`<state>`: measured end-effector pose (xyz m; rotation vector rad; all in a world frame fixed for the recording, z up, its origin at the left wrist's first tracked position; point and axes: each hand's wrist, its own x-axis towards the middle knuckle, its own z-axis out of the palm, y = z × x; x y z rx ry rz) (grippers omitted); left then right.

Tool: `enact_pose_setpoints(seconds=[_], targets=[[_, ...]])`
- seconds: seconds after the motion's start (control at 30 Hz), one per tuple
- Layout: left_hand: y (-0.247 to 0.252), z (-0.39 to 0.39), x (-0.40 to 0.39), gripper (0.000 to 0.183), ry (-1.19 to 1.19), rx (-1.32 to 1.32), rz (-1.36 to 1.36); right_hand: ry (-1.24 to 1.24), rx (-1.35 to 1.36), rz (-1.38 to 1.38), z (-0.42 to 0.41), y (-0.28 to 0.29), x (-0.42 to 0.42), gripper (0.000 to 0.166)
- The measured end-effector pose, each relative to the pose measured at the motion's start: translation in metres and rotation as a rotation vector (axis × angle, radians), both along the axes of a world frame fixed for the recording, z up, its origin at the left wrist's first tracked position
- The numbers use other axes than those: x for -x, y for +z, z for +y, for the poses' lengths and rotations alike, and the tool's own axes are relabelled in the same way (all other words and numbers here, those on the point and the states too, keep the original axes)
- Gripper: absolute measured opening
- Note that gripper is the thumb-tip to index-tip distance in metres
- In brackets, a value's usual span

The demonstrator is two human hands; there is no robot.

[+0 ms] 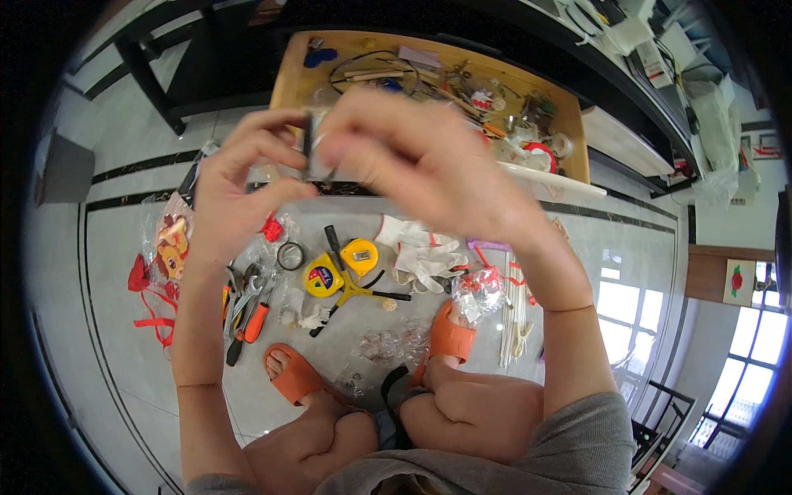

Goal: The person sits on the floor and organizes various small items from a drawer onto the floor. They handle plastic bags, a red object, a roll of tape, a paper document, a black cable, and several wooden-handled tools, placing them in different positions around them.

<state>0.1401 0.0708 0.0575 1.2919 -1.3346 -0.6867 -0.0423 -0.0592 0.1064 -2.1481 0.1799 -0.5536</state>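
Observation:
My left hand (247,167) is raised in front of the drawer, its fingers closed on the edge of a thin dark object (307,145), perhaps a roll of tape seen edge-on. Close beside it on the right is my right hand (402,154), blurred; whether its fingertips grip a part of that object cannot be told. Under the hands, on the tiled floor, lie two yellow tape measures (323,276), a yellow and black three-armed tool (351,289), a dark ring-shaped tape roll (290,255) and white work gloves (421,250).
An open wooden drawer (286,74) holds many small items. Wrenches (247,291) and an orange-handled screwdriver (256,323) lie at left, near red ribbon (162,323). White sticks (511,322) and a plastic bag with red contents (479,291) lie at right. A grey bin (67,167) stands far left.

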Motion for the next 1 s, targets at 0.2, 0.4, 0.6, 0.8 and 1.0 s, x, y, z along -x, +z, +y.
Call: enact_pose_setpoints(seconds=[0.2, 0.4, 0.6, 0.8, 1.0], targets=[[0.003, -0.01, 0.016, 0.022, -0.127, 0.071, 0.331, 0.012, -0.404, -0.009, -0.037, -0.027, -0.011, 0.019], [-0.008, -0.013, 0.011, 0.02, 0.089, 0.121, 0.337, -0.113, -0.12, 0.122, -0.001, -0.048, -0.013, 0.015], [-0.008, -0.008, -0.001, 0.02, 0.097, 0.003, 0.094, -0.047, 0.136, 0.131, 0.009, -0.012, -0.007, 0.017], [0.012, -0.002, 0.006, 0.022, -0.046, -0.115, 0.007, 0.046, -0.041, 0.09, -0.02, -0.004, -0.007, 0.016], [-0.007, 0.007, 0.011, 0.019, -0.094, -0.006, 0.105, 0.144, -0.928, 0.075, -0.015, -0.026, -0.005, 0.015]])
